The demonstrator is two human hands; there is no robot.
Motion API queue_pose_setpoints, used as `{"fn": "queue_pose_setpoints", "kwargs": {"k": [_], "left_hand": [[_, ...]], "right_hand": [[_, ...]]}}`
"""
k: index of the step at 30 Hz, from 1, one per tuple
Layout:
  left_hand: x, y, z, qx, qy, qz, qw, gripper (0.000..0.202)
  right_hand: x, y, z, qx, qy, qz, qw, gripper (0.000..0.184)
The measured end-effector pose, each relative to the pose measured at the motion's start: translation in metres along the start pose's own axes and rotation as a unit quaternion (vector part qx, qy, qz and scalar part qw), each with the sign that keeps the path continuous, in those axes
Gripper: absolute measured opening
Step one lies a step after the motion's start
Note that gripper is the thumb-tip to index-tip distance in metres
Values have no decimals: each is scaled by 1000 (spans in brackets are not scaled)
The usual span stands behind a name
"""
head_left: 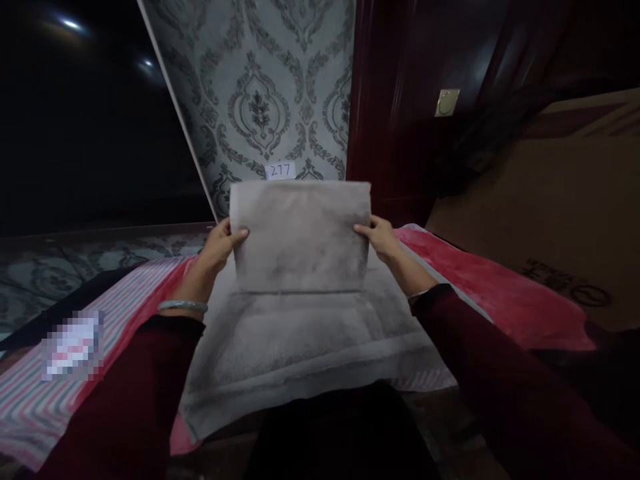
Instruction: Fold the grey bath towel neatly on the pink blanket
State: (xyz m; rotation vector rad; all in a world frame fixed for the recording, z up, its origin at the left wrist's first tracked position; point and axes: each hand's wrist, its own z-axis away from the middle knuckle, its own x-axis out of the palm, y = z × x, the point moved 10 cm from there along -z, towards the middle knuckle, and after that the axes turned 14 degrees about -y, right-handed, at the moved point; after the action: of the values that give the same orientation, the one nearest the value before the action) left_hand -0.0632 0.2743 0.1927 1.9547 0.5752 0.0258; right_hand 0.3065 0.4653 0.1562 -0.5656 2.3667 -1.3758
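Observation:
A folded grey cloth (303, 237), roughly rectangular, is held upright in front of me by its two sides. My left hand (219, 247) pinches its left edge, thumb in front and fingers behind. On the opposite edge my right hand (381, 240) grips it the same way. Beneath the folded piece lies a larger grey cloth (280, 340), spread out with a few creases. The fingers behind the folded cloth are mostly hidden.
Under the grey cloth, a striped cloth (107, 313) shows at left and a red cloth (500, 287) at right. A cardboard box (550, 213) stands at right. A dark screen (90, 133) is at left. A paper marked 277 (281, 171) is behind.

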Motion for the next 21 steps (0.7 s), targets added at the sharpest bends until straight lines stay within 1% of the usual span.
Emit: {"fn": "queue_pose_setpoints", "kwargs": {"k": [2, 3, 4, 5, 6, 8, 9, 10, 11, 13, 15, 17, 19, 21], "left_hand": [[-5, 23, -3, 62, -4, -17, 998, 60], [-6, 27, 2, 74, -10, -33, 997, 59], [-7, 27, 10, 77, -17, -56, 995, 57], [-6, 22, 21, 71, -25, -83, 994, 54], [-3, 13, 36, 58, -38, -111, 991, 49], [6, -19, 72, 7, -74, -156, 985, 38], [12, -43, 92, -45, -99, -166, 980, 33], [15, -70, 111, -110, -115, -164, 973, 29], [18, -95, 130, -167, -131, -156, 965, 27], [15, -127, 154, -228, -109, -113, 961, 31], [11, -143, 159, -251, -74, -61, 963, 42], [10, -153, 153, -280, -52, -31, 958, 52], [11, -158, 143, -312, -36, -39, 948, 57], [11, -161, 134, -338, -13, -66, 939, 62]], "right_hand": [[-14, -24, -4, -75, 31, 19, 996, 35], [-19, -28, 1, -95, 43, 32, 994, 36], [-22, -27, 10, -103, 50, 49, 992, 35], [-24, -20, 24, -96, 54, 69, 992, 34], [-23, -7, 40, -73, 50, 88, 992, 31], [-14, 31, 79, 2, 9, 126, 992, 21], [-5, 53, 99, 46, -30, 143, 988, 17], [3, 72, 118, 78, -70, 163, 981, 16], [7, 89, 136, 107, -94, 179, 973, 19], [9, 114, 159, 144, -114, 199, 963, 27], [4, 127, 165, 173, -106, 208, 957, 34], [1, 134, 158, 202, -98, 225, 948, 39], [1, 137, 147, 235, -95, 253, 934, 42], [7, 137, 137, 259, -100, 280, 919, 46]]}}
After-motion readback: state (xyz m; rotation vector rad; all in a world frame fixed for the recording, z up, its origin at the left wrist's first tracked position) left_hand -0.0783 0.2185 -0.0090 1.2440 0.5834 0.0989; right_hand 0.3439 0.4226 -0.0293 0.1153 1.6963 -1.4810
